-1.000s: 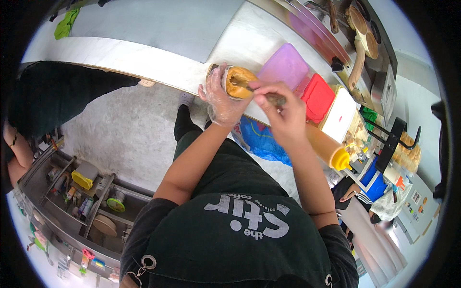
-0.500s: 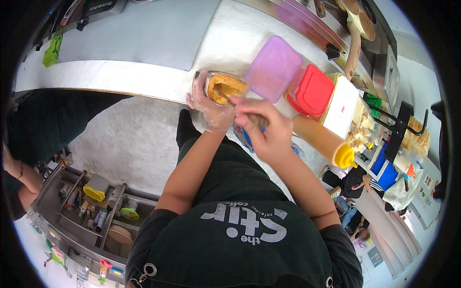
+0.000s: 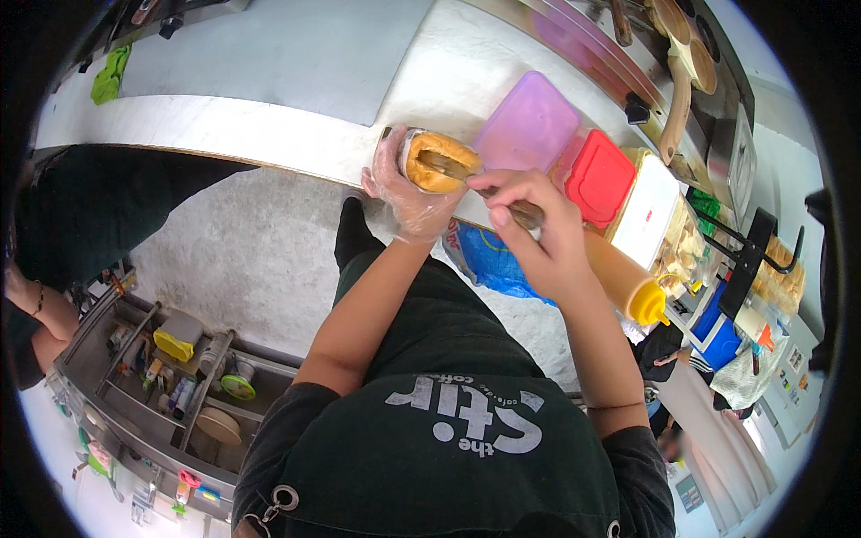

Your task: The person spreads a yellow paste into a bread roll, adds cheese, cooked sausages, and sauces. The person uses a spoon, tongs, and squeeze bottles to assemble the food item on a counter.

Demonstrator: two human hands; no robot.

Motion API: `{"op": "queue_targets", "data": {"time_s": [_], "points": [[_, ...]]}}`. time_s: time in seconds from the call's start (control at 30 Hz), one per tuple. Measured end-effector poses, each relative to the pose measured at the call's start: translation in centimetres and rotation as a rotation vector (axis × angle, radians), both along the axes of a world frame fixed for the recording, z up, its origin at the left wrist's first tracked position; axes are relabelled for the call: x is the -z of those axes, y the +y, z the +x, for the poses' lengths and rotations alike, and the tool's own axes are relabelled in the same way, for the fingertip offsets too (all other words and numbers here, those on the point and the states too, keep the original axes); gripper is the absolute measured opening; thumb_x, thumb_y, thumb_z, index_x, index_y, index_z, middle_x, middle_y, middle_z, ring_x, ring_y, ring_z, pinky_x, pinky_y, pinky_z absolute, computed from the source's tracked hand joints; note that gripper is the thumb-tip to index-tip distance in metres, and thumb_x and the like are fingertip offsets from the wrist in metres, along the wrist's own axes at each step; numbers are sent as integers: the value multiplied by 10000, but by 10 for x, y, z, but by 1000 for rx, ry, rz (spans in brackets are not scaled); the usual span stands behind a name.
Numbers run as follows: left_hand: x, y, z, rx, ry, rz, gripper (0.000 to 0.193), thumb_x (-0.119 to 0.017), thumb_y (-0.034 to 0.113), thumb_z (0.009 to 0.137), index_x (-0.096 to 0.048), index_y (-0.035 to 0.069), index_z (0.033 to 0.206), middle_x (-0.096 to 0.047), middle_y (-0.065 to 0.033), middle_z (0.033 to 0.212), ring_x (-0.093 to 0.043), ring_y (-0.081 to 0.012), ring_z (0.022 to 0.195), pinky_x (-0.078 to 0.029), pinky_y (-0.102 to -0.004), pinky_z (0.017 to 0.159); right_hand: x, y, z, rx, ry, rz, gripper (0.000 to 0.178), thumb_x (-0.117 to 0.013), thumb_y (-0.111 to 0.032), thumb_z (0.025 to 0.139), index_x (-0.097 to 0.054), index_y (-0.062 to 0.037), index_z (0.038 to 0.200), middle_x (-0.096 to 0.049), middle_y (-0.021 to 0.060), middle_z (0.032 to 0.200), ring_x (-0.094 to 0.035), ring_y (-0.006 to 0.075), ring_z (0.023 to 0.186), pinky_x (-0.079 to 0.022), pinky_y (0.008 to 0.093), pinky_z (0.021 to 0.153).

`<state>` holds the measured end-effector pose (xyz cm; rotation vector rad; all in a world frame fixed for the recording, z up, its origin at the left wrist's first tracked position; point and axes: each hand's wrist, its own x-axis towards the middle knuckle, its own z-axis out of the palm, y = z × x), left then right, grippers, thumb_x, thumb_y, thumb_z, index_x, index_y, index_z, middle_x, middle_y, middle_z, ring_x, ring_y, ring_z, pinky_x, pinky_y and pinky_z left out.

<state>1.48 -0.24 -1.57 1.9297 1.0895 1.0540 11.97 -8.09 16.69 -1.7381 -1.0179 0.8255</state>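
My left hand [image 3: 402,199], in a clear plastic glove, is closed round a golden bread roll [image 3: 423,174] with its opening facing up. White wrapping shows along one side of the roll. My bare right hand [image 3: 549,220] grips the brownish handle of a metal utensil [image 3: 525,213]. The utensil's flat metal end lies inside the roll's opening; whether it is a knife or a spoon, I cannot tell. Both hands are just off the counter's front edge.
On the white counter [image 3: 429,81] lie a purple lid [image 3: 529,121], a red-lidded container [image 3: 599,179] and a white-topped box [image 3: 646,206]. A yellow-capped squeeze bottle [image 3: 628,282] stands right of my right hand. A blue bag [image 3: 493,260] is below; another person's arm [image 3: 49,336] shows left.
The roll and both hands have shifted slightly right in view. The utensil's end now shows plainly inside the opening, and more of the blue bag appears.
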Motion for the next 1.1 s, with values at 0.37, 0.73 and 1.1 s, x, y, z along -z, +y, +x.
{"op": "queue_targets", "data": {"time_s": [0.37,0.73,1.1], "points": [[-3,1,1,-39,55,5,1153,-920,429,576,-261,54,1445,-510,-109,1414,-448,-307,1324,-80,-614,1104,-38,14,14,-154,-164,-231,133,-645,-105,937,-532,-38,955,-691,123,1027,-655,193,947,-513,320,847],[-15,3,-5,3,233,-57,1127,-899,504,610,-286,39,1432,-525,-75,1399,-482,-261,1293,-85,-591,1103,-57,14,8,43,-77,-20,178,-682,-156,922,-583,-25,990,-696,129,955,-703,281,868,-539,372,774],[-15,1,-5,-13,234,-35,1087,-899,455,629,-296,53,1439,-513,-98,1396,-428,-270,1344,-98,-593,1099,-36,46,0,127,-249,-63,195,-671,-166,935,-619,-51,1083,-703,139,877,-702,223,784,-529,304,693]]}}
